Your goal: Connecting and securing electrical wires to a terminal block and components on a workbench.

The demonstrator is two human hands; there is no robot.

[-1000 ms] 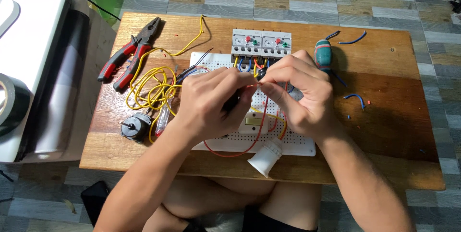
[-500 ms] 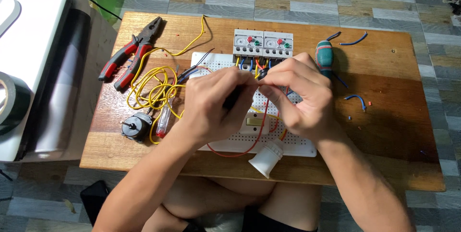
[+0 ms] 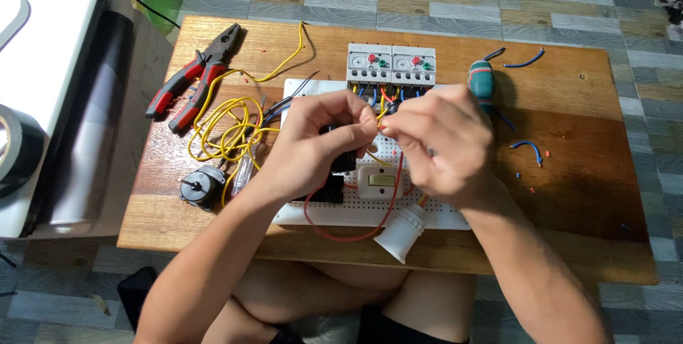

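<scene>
— What sits on the tabletop [image 3: 569, 194]?
— A perforated board [image 3: 370, 205] in the middle, two relay blocks [image 3: 390, 66] side by side at its far edge, a switch [image 3: 377, 182] and a lamp holder [image 3: 400, 231] near its front edge.
— And to the left?
— Pliers [image 3: 193, 79] at the far left, a wire coil [image 3: 224, 130] just in front of them, a small motor [image 3: 199, 187] nearer still.
— Right?
— A screwdriver [image 3: 482, 81] beside the relay blocks; wire scraps [image 3: 528, 146] further right.
— The hands?
— The left hand [image 3: 313, 148] and right hand [image 3: 441, 145] meet above the board, fingers touching.

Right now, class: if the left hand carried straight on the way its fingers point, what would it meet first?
The left hand points right, so it would likely meet the right hand first; their fingertips already nearly touch around a yellow wire. Depth is unclear.
</scene>
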